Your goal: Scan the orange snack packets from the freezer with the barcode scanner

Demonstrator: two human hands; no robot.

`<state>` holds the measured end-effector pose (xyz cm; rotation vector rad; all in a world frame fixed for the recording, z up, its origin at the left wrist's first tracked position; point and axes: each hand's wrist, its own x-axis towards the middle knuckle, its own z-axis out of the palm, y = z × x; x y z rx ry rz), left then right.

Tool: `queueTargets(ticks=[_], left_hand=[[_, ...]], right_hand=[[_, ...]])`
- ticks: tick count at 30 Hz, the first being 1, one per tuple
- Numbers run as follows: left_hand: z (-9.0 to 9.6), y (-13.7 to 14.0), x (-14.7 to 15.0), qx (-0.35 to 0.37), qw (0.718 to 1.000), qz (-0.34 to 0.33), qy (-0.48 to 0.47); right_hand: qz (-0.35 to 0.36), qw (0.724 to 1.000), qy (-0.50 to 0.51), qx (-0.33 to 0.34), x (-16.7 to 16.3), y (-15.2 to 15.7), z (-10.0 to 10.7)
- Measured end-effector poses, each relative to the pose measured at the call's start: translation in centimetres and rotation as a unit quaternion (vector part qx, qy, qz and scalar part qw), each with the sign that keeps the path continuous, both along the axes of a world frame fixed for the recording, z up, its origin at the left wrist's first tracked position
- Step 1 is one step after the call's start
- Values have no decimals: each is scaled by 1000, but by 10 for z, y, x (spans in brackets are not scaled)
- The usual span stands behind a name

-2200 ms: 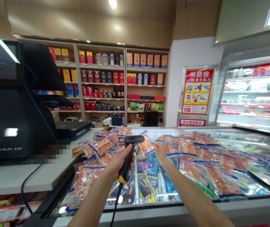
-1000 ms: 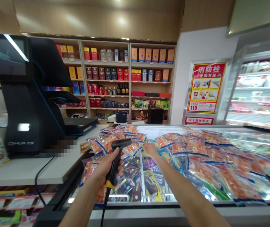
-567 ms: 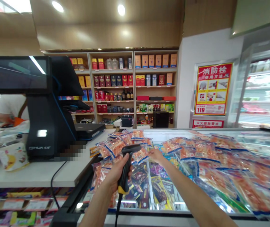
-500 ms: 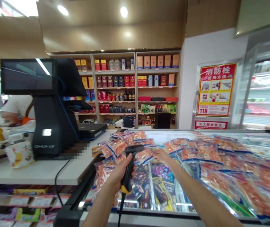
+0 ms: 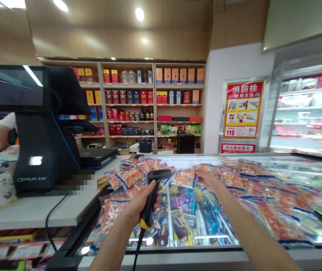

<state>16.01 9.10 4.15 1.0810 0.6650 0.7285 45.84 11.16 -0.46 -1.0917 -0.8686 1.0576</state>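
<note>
My left hand [image 5: 142, 203] is wrapped round the handle of a black and yellow barcode scanner [image 5: 149, 201]. Its head points away from me, and a cable hangs down from the handle. With bent fingers, my right hand [image 5: 208, 178] pinches the right edge of a clear packet [image 5: 184, 177] of orange-coloured food with blue edging. This packet is held just right of the scanner head, over the glass top. Similar packets lie in a left pile [image 5: 111, 214] and a larger right pile [image 5: 276, 222].
Under the glass of the chest freezer [image 5: 200, 251] are wrapped frozen goods [image 5: 182, 226]. At left, a black checkout terminal [image 5: 45, 150] stands on a white counter [image 5: 65, 210]. Shelves of boxes [image 5: 127, 98] line the back. Part of another person [image 5: 4, 131] shows at far left.
My view has turned right, so the terminal sits further left. The packet in my right hand has moved right, away from the scanner and left pile, and now shows more of its face.
</note>
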Motion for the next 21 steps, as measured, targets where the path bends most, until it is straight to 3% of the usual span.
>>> queueTargets(ticks=[6,11,16,21], left_hand=[[2,-6,11,20,999,-31,6],[-2,-4,24,26,997,-68,4],[-5,-2,36,29,997,-72,3],[-3,-3,44,29,997,-78,0]], right_hand=[[-167,981,34,92,4,16,-12],[-242,965,19,97,6,24,-21],[-283,956,-53,59,11,25,-25],[-268,956,-107,47,24,23,-25]])
